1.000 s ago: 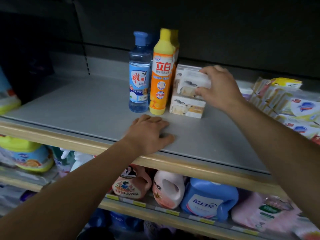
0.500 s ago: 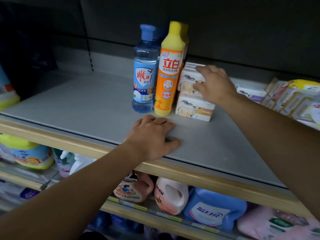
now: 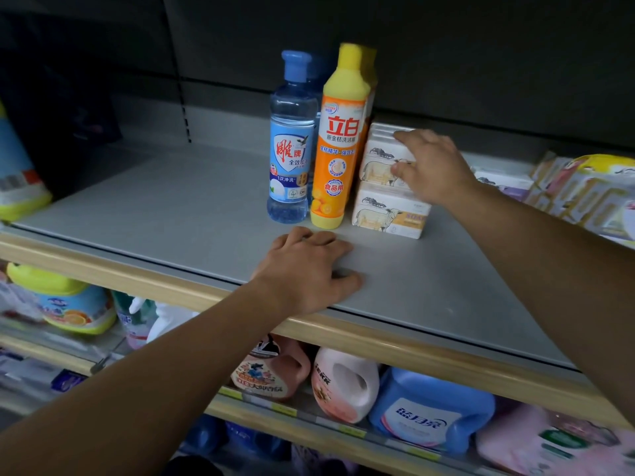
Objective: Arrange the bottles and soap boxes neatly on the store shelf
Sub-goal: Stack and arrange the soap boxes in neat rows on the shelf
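A clear blue bottle [image 3: 292, 149] and an orange bottle with a yellow cap [image 3: 338, 149] stand upright side by side on the grey shelf [image 3: 171, 207]. Each has a matching bottle right behind it. To the right of the orange bottle, two white soap boxes are stacked. My right hand [image 3: 434, 166] holds the upper soap box [image 3: 376, 163], fingers over its top and thumb on its front face. The lower soap box [image 3: 388, 214] sits flat on the shelf. My left hand [image 3: 305, 269] rests palm down near the shelf's front edge and holds nothing.
More soap boxes [image 3: 505, 182] and wrapped multipacks [image 3: 584, 194] fill the shelf's right end. A blue and yellow container [image 3: 17, 180] stands at the far left. Detergent jugs [image 3: 426, 407] crowd the lower shelf. The wooden front lip [image 3: 395, 345] runs along the edge.
My right hand has lowered the upper soap box onto the lower one, next to the orange bottle. My left hand has stayed on the shelf.
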`<act>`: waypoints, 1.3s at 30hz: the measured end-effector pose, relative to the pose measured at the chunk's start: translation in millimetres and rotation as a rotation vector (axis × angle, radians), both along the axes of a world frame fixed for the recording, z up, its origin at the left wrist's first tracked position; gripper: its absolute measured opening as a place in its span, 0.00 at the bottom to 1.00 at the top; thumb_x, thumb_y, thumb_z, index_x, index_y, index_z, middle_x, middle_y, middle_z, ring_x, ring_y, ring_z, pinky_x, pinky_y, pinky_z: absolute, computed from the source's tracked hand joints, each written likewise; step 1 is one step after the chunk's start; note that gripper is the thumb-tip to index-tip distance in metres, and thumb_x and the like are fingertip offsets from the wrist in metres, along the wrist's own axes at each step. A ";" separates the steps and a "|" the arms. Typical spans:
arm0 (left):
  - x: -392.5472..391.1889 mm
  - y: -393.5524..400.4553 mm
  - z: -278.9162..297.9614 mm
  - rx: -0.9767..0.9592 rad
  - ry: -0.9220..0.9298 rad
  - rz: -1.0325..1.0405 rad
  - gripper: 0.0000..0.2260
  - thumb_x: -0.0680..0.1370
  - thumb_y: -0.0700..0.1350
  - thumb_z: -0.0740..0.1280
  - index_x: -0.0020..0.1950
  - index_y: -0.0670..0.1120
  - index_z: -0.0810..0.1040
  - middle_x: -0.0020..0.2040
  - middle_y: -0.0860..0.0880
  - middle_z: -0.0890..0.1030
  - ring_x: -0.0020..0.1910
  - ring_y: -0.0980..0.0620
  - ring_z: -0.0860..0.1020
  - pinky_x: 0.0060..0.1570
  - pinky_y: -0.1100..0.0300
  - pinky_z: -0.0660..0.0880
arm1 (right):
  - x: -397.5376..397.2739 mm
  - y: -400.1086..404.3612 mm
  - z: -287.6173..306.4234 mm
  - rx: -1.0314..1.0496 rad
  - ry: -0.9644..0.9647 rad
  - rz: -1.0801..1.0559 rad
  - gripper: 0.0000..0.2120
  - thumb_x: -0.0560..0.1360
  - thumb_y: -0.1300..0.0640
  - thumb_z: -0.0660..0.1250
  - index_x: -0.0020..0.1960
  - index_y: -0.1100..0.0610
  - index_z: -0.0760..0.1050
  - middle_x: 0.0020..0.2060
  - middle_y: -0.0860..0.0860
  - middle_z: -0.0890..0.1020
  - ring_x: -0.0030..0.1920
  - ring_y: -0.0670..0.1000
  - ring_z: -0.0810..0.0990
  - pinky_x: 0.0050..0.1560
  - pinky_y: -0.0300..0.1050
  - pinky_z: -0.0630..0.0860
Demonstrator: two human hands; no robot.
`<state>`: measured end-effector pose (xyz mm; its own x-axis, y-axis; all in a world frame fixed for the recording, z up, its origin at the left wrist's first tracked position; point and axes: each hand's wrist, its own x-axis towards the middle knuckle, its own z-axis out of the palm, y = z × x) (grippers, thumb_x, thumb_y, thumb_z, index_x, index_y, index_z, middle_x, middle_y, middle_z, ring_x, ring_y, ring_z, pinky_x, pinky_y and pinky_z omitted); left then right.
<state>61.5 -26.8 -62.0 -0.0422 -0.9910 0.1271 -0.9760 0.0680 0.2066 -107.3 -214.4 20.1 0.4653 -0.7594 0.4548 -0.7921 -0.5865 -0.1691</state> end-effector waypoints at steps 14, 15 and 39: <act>3.2 -1.4 0.3 0.011 0.005 -0.005 0.31 0.74 0.70 0.52 0.75 0.61 0.62 0.76 0.58 0.63 0.73 0.49 0.59 0.71 0.48 0.57 | -18.9 29.1 6.2 0.001 -0.014 -0.047 0.29 0.80 0.44 0.60 0.77 0.52 0.59 0.76 0.52 0.61 0.75 0.57 0.56 0.74 0.52 0.57; 3.6 -1.1 0.2 0.008 0.006 -0.002 0.30 0.74 0.70 0.53 0.75 0.61 0.62 0.76 0.58 0.63 0.73 0.49 0.59 0.72 0.48 0.57 | -27.1 38.1 3.8 -0.011 -0.061 -0.037 0.28 0.80 0.45 0.60 0.77 0.53 0.60 0.75 0.52 0.62 0.75 0.57 0.57 0.73 0.52 0.59; -147.7 -94.6 62.8 -0.327 0.394 -0.174 0.14 0.75 0.47 0.70 0.61 0.50 0.79 0.51 0.53 0.81 0.45 0.54 0.81 0.49 0.68 0.70 | -199.2 112.4 -85.0 0.281 0.030 -0.263 0.28 0.76 0.36 0.57 0.72 0.47 0.68 0.70 0.49 0.70 0.71 0.53 0.67 0.71 0.45 0.62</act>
<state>-86.2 -121.5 0.9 -0.0894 -0.8796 0.4672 -0.7975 0.3442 0.4955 -306.5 -102.0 -64.9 0.2478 -0.9477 0.2010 -0.9165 -0.2965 -0.2684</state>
